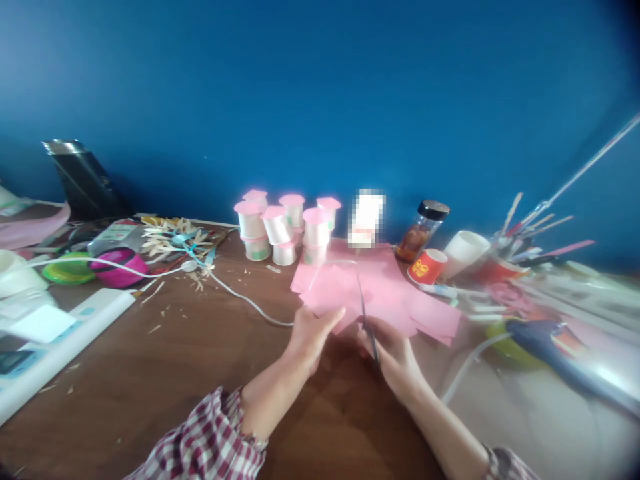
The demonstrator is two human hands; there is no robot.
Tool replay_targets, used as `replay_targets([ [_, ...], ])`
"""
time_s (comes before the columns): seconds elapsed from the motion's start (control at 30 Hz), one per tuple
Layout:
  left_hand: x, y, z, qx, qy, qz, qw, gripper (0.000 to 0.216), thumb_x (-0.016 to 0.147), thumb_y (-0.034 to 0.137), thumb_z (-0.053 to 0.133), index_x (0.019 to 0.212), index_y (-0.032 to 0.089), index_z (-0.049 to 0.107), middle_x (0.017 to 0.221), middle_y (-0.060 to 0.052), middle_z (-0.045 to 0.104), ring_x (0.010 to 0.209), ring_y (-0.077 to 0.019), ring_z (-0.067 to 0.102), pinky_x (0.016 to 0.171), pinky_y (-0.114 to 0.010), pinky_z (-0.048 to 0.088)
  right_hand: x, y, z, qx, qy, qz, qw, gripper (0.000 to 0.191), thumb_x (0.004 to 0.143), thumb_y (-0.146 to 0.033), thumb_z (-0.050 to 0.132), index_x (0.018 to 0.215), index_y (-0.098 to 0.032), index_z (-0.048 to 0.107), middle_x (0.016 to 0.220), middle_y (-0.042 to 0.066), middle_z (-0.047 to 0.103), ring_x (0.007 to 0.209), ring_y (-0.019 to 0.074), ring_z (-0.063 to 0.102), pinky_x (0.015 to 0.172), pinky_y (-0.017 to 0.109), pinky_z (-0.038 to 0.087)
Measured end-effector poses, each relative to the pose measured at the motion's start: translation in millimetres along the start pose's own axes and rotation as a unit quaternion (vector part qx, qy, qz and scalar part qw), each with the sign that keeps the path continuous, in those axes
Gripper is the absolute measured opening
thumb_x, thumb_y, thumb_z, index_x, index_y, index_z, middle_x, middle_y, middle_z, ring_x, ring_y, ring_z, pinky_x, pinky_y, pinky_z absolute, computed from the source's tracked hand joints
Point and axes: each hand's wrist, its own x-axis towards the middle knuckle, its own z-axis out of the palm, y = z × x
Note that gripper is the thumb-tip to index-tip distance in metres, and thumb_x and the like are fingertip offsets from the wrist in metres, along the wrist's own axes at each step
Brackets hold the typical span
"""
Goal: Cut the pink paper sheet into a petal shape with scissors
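My left hand is closed on the near edge of a pink paper sheet held above the brown table. My right hand grips a pair of scissors; the thin dark blades point up and away into the pink paper. More pink sheets lie spread on the table behind and to the right of the hands. Both forearms come in from the bottom, in plaid sleeves.
Pink-topped spools stand by the blue wall. A dark-lidded jar, red cup and white cup sit to the right, with brushes and a blue glue gun. A white cable and a magenta bowl lie left.
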Motion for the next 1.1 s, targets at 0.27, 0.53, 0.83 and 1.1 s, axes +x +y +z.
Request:
replay_targets([
  [0.27,0.3,-1.2,-0.9,-0.005,0.000,-0.005,1.000,0.030,0.063,0.031,0.071,0.081,0.008,0.068,0.079,-0.014,0.070,0.077,-0.0275,0.064,0.070,-0.037,0.048,-0.1,-1.5,0.2,-0.001,0.003,0.000,1.000,0.037,0.077,-0.038,0.063,0.103,-0.012,0.060,0.055,-0.003,0.051,0.051,0.0117,0.047,0.049,0.024,0.038],
  [0.53,0.6,-1.0,-0.2,-0.012,-0.001,-0.003,1.000,0.029,0.064,0.030,0.070,0.082,0.007,0.067,0.080,-0.014,0.069,0.079,-0.0275,0.064,0.071,-0.038,0.048,0.6,3.6,0.3,0.012,-0.001,-0.008,1.000,0.036,0.079,-0.037,0.061,0.105,-0.011,0.059,0.055,-0.003,0.050,0.049,0.0108,0.046,0.047,0.024,0.037],
  [0.83,1.8,-2.4,-0.1,-0.030,-0.003,0.006,1.000,0.034,0.067,0.032,0.069,0.090,0.007,0.066,0.088,-0.015,0.069,0.085,-0.0280,0.063,0.076,-0.038,0.047,-0.3,0.9,0.8,0.001,0.001,0.004,1.000,0.037,0.080,-0.038,0.060,0.105,-0.011,0.059,0.055,-0.004,0.050,0.050,0.0111,0.047,0.048,0.024,0.037],
  [1.1,0.5,-3.4,-1.0,-0.020,-0.013,0.005,1.000,0.031,0.067,0.032,0.068,0.086,0.008,0.067,0.085,-0.014,0.069,0.081,-0.0275,0.064,0.073,-0.037,0.048,0.4,-1.9,1.0,0.005,0.007,0.004,1.000,0.037,0.078,-0.040,0.062,0.104,-0.013,0.059,0.058,-0.002,0.053,0.052,0.0121,0.050,0.050,0.025,0.039],
])
